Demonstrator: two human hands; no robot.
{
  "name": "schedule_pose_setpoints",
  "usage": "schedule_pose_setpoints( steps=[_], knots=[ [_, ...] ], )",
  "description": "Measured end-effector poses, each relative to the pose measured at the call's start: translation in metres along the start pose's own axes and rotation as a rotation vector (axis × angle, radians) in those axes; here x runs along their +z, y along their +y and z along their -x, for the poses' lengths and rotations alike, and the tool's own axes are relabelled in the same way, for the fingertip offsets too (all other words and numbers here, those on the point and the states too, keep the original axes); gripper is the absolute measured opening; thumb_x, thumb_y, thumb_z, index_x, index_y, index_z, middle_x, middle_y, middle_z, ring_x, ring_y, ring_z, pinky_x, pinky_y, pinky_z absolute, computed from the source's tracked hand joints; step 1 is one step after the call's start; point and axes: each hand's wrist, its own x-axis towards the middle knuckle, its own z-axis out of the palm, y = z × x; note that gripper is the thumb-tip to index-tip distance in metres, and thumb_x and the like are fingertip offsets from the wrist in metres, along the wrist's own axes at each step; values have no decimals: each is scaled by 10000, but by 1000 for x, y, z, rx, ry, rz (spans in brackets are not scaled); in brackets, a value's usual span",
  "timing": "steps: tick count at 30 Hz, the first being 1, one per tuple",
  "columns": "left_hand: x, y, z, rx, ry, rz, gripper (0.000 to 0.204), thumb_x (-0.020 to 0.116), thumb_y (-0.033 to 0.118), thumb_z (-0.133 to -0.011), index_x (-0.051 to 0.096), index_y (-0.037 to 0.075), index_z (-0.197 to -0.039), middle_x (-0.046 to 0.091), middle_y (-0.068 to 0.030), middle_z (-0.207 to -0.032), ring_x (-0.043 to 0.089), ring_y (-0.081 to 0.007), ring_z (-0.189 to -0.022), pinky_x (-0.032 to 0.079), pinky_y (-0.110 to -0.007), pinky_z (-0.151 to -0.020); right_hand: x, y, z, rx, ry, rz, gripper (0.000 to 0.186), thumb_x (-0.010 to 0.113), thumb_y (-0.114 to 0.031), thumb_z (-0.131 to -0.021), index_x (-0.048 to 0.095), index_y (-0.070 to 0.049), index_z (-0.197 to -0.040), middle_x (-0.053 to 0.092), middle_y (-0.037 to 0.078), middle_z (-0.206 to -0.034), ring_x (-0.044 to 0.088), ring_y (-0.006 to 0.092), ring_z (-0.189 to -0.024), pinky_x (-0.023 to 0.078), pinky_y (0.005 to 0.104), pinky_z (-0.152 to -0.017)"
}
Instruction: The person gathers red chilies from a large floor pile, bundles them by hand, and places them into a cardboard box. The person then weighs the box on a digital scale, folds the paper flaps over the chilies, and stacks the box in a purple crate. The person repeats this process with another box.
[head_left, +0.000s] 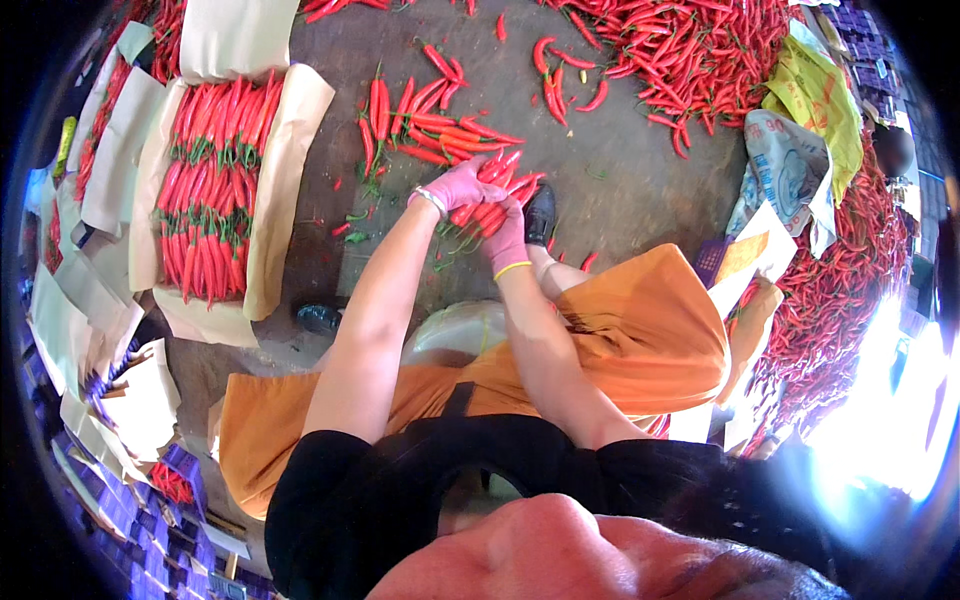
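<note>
Both my hands wear pink gloves and meet in the middle of the floor around a bunch of red chilli peppers (511, 174) with green stems. My left hand (456, 187) grips the bunch from the left, fingers closed on it. My right hand (505, 240) holds it from below on the right, its fingers partly hidden by the peppers. Just behind the bunch, loose peppers (450, 130) lie on the grey floor (650, 200), with a few green stem bits.
On the left stands a paper-lined box (300, 110) packed with peppers in rows. Big pepper heaps (680, 60) lie back right and along the right, beside plastic sacks (780, 170). My shoe (540, 212) and orange-clad legs (650, 330) are close around my hands. Paper sheets line the left.
</note>
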Motion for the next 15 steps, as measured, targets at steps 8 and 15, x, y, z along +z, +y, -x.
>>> schedule_pose_setpoints(
  steps=[8,15],
  knots=[
    [7,-35,22,-285,88,-489,995,762,541,-776,297,42,-1501,523,-212,-1388,526,-294,-1276,421,-391,-1052,-43,17,13,79,-115,-12,356,553,-181,-887,602,-21,-1201,653,139,-1199,625,294,-1113,470,436,-1016],
    [19,-82,71,72,341,773,864,767,231,-854,219,53,-1498,475,-80,-1404,516,-203,-1233,459,-374,-1020,21,11,24,-144,-99,634,517,651,-62,-858,500,-41,-1351,620,113,-1249,623,245,-1103,494,395,-976]
  ],
)
